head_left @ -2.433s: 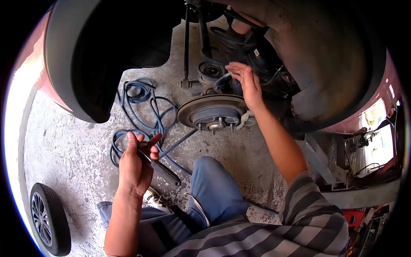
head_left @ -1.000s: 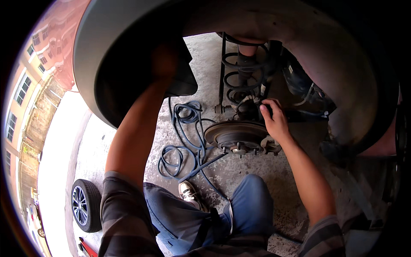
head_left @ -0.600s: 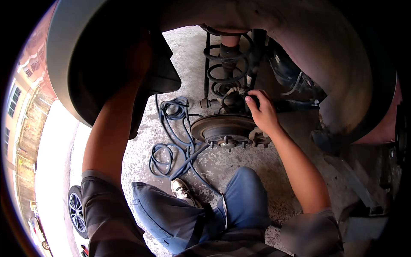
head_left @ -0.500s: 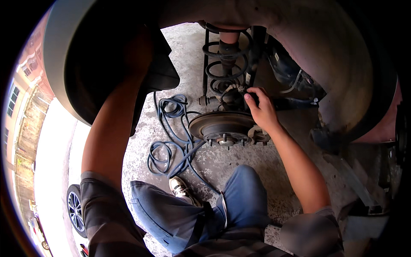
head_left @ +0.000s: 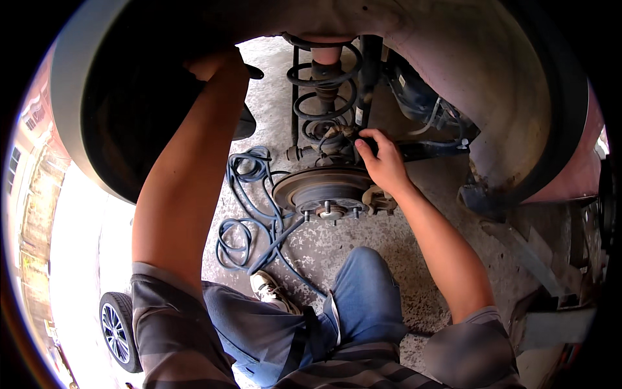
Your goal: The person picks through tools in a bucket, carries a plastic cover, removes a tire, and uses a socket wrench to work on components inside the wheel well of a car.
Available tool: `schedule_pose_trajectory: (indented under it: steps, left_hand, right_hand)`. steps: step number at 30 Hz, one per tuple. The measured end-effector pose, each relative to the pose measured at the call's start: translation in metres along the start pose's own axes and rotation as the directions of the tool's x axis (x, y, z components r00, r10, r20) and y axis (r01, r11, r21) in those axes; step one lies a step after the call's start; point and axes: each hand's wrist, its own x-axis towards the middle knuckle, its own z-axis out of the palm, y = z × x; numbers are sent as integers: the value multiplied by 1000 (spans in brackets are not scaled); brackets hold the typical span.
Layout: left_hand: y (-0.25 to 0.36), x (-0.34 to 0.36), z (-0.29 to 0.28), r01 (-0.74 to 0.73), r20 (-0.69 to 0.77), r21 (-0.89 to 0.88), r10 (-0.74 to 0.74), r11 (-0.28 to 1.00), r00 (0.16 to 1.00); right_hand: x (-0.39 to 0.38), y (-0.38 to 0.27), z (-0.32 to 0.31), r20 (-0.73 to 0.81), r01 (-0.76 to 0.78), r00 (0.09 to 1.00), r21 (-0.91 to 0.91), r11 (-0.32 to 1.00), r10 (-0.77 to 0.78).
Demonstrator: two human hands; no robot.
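My left hand point(head_left: 212, 63) reaches high into the shadowed wheel well point(head_left: 116, 110) at the upper left; its fingers and anything in them are hidden. My right hand point(head_left: 381, 162) is closed, thumb and curled fingertips at a dark part beside the base of the coil-spring strut point(head_left: 324, 82); what they grip is hard to make out. Below it sit the bare brake disc point(head_left: 295, 187), a hub with protruding studs point(head_left: 330, 214) and a metal bracket point(head_left: 378, 201) at the disc's right.
A coiled blue hose point(head_left: 233, 246) lies on the speckled floor left of my knee. A loose alloy wheel point(head_left: 116, 330) stands at the lower left. The liner point(head_left: 492, 110) arches overhead and to the right. Grey metal framework point(head_left: 538, 266) is at the lower right, a bright yard at far left.
The dark tool earlier visible in my left hand is out of sight, that hand having moved up into the wheel well. My right hand's fingers have curled in beside the strut base. The view has shifted.
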Motion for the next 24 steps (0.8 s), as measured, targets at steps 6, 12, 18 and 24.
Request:
schedule_pose_trajectory:
  steps: [6,12,18,24]
  left_hand:
    - [-22,-21,-17,325,153,-634,-298,702,942]
    - [-35,-18,-15,129,84,-618,-98,775,992]
    - [25,11,-13,-449,653,371,115,813,748]
    - [6,6,-20,-181,419,2,163,983,893]
  right_hand:
    - [0,6,-3,-7,2,1000,-30,1000,-2]
    - [0,5,-1,-33,41,998,-62,997,-44]
    - [-2,11,-1,-84,-18,996,-19,1000,17]
    - [1,18,-7,-91,5,996,-6,1000,-6]
